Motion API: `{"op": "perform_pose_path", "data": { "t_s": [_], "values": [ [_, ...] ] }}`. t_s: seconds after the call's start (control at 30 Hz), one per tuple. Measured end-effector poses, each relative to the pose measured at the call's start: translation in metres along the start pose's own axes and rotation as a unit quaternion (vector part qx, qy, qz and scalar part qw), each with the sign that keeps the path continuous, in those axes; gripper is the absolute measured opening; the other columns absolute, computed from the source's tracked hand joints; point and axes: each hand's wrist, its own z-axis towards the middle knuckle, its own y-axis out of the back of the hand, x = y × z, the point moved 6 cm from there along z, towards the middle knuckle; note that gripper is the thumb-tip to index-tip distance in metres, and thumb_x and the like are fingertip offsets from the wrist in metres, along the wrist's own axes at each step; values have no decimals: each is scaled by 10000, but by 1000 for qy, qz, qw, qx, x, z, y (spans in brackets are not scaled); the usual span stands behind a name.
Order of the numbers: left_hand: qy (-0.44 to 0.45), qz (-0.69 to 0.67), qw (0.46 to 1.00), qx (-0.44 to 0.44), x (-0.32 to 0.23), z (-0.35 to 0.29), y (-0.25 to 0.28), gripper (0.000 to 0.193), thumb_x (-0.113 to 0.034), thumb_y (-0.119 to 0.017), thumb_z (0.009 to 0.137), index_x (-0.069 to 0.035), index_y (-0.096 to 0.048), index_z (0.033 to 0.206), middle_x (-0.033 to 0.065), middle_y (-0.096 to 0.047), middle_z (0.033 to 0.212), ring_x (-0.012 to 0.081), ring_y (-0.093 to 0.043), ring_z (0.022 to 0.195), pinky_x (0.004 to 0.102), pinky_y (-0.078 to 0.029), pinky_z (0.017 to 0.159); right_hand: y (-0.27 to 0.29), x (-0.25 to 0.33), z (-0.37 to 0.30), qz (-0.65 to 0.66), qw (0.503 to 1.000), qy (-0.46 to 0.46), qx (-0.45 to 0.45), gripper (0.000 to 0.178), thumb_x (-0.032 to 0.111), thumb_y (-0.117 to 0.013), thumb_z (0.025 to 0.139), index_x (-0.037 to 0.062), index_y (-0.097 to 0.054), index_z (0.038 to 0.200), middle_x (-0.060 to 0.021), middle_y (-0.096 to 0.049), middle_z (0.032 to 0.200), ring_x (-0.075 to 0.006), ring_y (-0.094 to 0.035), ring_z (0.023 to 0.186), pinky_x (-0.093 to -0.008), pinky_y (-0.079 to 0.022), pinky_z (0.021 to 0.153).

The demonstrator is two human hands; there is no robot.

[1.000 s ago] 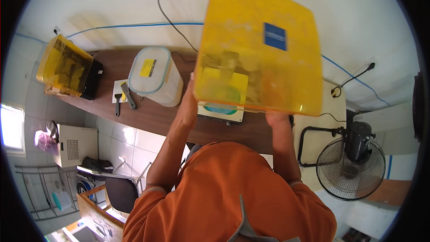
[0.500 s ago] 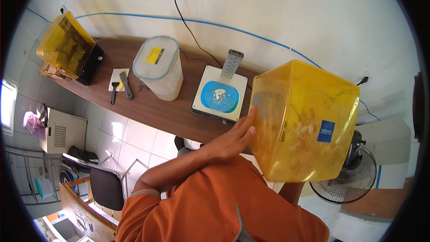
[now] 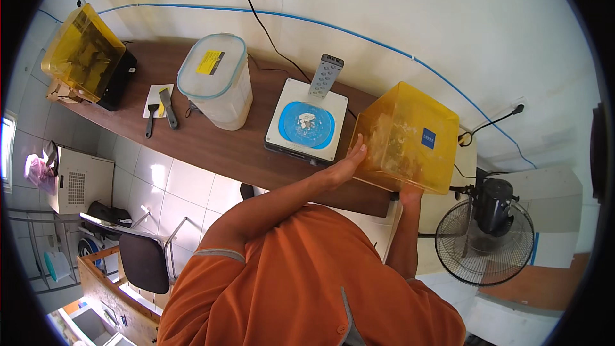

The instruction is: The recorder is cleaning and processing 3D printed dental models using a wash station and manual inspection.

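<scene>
A see-through amber plastic cover [image 3: 410, 144] with a small blue label is held at the right end of the brown table. My left hand [image 3: 346, 163] presses against its left side, with the fingers stretched along the wall. Below its near edge my right hand [image 3: 411, 195] grips the cover, its fingers partly hidden. Left of the cover stands a low white-topped device [image 3: 275, 131]. Its round blue plate [image 3: 317, 134] carries a heap of white flaky bits, and a grey upright column [image 3: 327, 77] with holes rises behind.
A lidded clear bin [image 3: 230, 106] stands left of the device. Two scrapers [image 3: 168, 109] lie on a pad, and another amber-covered machine [image 3: 90, 57] sits at the far left. A black fan [image 3: 490, 230] is on the right; a chair [image 3: 146, 263] stands lower left.
Both hands have carried the amber cover away from my body, down toward the table's right end. My right hand has come into view under it, and the fan shows more fully.
</scene>
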Motion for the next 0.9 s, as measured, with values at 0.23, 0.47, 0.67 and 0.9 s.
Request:
{"op": "perform_pose_path", "data": {
  "t_s": [0.23, 0.47, 0.67, 0.9],
  "values": [
    [8, 56, 998, 5, 15, 11, 19, 901, -745, -212, 1050, -224, 202, 1657, 247, 1, 1738, 359, 33, 1613, 501, -288, 1234, -4, -9, 13, -37, 999, -27, -16, 557, 442, -488, 1098, 117, -462, 1549, -74, -538, 1523, -270, -489, 1399, -464, -376, 1184],
    [80, 167, 981, -49, -16, -14, 31, 835, -607, -384, 1089, -141, -48, 1695, 353, -577, 1419, 398, -647, 1232, 392, -467, 1076, 7, -27, 12, -8, 998, -65, -20, 520, 369, -531, 1098, 110, -464, 1544, -74, -551, 1506, -258, -526, 1366, -421, -426, 1157],
    [-78, 345, 924, -146, -54, -41, 65, 939, -422, -760, 939, -145, -244, 1672, 298, -547, 1467, 411, -595, 1264, 450, -461, 1102, 7, -33, 4, 59, 991, -114, -31, 522, 373, -517, 1102, 104, -461, 1545, -91, -551, 1503, -282, -528, 1370, -448, -430, 1168],
    [-44, 604, 704, -372, -66, -53, 115, 1308, -552, -963, 563, -152, -324, 1633, 371, -260, 1584, 528, -234, 1499, 700, -225, 1153, 3, 28, -6, 155, 972, 15, 177, 553, 426, -420, 1127, 79, -439, 1557, -128, -524, 1536, -312, -522, 1384, -472, -387, 1206]
  ]
}}
